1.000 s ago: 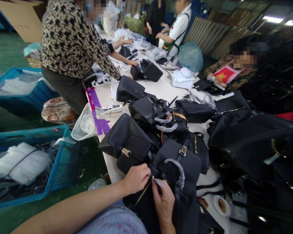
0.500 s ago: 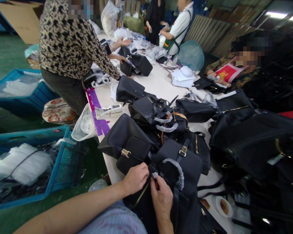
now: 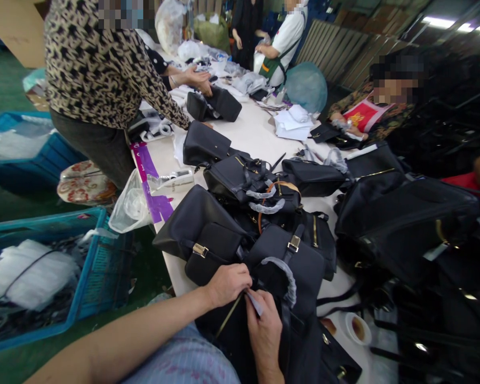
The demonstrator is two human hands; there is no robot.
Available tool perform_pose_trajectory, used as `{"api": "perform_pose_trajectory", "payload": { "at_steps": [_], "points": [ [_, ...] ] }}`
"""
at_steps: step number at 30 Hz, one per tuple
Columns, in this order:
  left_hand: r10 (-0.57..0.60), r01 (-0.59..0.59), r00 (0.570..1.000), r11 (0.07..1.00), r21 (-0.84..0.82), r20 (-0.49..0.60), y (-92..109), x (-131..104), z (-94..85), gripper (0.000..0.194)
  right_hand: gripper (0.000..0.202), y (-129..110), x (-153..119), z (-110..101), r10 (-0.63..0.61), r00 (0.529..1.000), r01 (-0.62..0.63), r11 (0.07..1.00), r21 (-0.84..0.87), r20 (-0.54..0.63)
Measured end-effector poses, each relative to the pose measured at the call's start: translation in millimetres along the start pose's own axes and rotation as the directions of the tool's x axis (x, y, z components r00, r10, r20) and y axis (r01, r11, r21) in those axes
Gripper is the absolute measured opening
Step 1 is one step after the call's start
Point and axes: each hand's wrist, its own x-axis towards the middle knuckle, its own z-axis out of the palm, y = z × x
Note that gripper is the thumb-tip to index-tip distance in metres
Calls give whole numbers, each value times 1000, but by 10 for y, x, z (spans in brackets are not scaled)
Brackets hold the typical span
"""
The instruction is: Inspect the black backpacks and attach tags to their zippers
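A black backpack (image 3: 240, 341) with a gold zipper lies against my lap at the table edge. My left hand (image 3: 229, 284) is closed in a pinch at the top end of that zipper; what its fingertips grip is hidden. Just beside it, my right hand (image 3: 266, 322) pinches a small strip of pale wrapping (image 3: 255, 303). The two hands' fingertips nearly meet. Right behind them is a black bag (image 3: 290, 269) with a gold buckle, its handle (image 3: 290, 280) covered in cloudy plastic. Another buckled black bag (image 3: 212, 248) lies to the left.
More black bags (image 3: 240, 178) cover the white table (image 3: 258, 130), with a large pile (image 3: 408, 224) at right. A cup of brown liquid (image 3: 358, 328) stands near that pile. Blue crates (image 3: 100, 261) sit on the floor at left. Co-workers (image 3: 96, 69) handle bags across the table.
My hands stay at the zipper's end, and the pale strip between my right fingers now shows longer. The view has shifted slightly. A co-worker's hands have moved over a bag at the far left.
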Motion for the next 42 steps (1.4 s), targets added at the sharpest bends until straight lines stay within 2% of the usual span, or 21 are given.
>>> {"api": "perform_pose_trajectory", "payload": {
  "at_steps": [4,5,8,10,11,13,16,18,21,23,24,26,28,30,32,34,42],
  "points": [
    [80,-79,993,997,-14,82,-34,125,-87,10,22,42,-26,6,-82,996,80,996,-37,-46],
    [82,-81,991,997,-21,102,-33,150,-117,7,24,58,-23,8,-116,993,114,992,-53,-38],
    [65,-62,989,998,-25,135,-14,201,-171,15,28,100,-3,7,-214,976,209,972,-109,-37],
    [73,-70,988,997,-26,135,3,197,-165,5,27,111,14,0,-257,964,243,957,-155,-75],
    [81,-76,990,996,-46,119,9,178,-154,2,26,109,23,-5,-276,957,257,949,-181,-90],
    [68,-62,997,988,-142,38,13,102,-130,9,25,94,44,-23,-319,942,291,929,-227,-100],
    [-83,37,989,941,-336,-124,0,-74,-121,20,27,55,76,-59,-354,934,331,912,-243,-56],
    [-158,81,973,916,-392,-167,-13,-182,-130,25,27,28,90,-73,-345,938,332,917,-223,-24],
    [-123,66,982,933,-353,-141,-8,-253,-129,26,27,-14,93,-60,-288,957,282,930,-234,9],
    [-78,50,993,956,-288,-88,20,-239,-109,26,29,-48,88,-31,-210,978,203,942,-266,-1],
    [-69,51,996,965,-256,-62,38,-221,-95,25,30,-67,88,-17,-143,990,133,955,-266,-17],
    [-79,70,996,975,-210,-36,73,-180,-64,20,27,-99,101,1,78,996,-84,979,-186,-40],
    [-118,107,992,970,-218,-39,92,-145,-36,17,23,-116,132,-4,346,938,-346,938,-4,16],
    [-171,155,984,952,-263,-39,90,-120,-13,19,24,-110,172,-26,501,855,-519,833,193,134],
    [-230,212,973,928,-308,-23,73,-101,5,19,29,-89,203,-51,513,831,-556,764,327,214],
    [-270,253,963,909,-331,-5,55,-83,18,18,32,-67,214,-65,478,849,-528,759,381,224],
    [-344,322,939,884,-340,-5,35,-43,49,16,18,-71,193,-45,399,907,-420,875,240,134]
  ]
}}
